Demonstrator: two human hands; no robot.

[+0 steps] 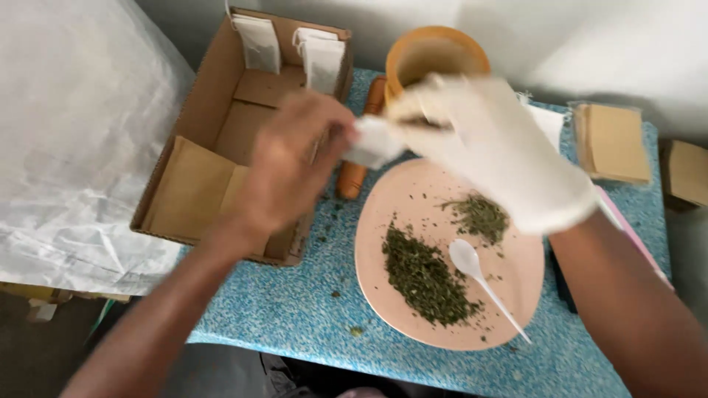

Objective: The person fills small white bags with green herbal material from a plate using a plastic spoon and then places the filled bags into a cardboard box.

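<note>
My bare left hand (295, 158) and my right hand (487, 140), in a white glove, meet above the table and both pinch a small white paper pouch (375, 141). The hands are blurred by motion. Below them lies a pink plate (376, 243) with two heaps of dried green herb (424, 276) and a white plastic spoon (476, 273) resting in it.
An open cardboard box (221, 88) at the left holds white pouches (258, 40) and brown paper envelopes (188, 188). An orange pot (435, 55) stands behind the hands. More brown envelopes (612, 140) lie at the right. The table top (295, 309) is speckled blue; white sheeting (74, 133) hangs left.
</note>
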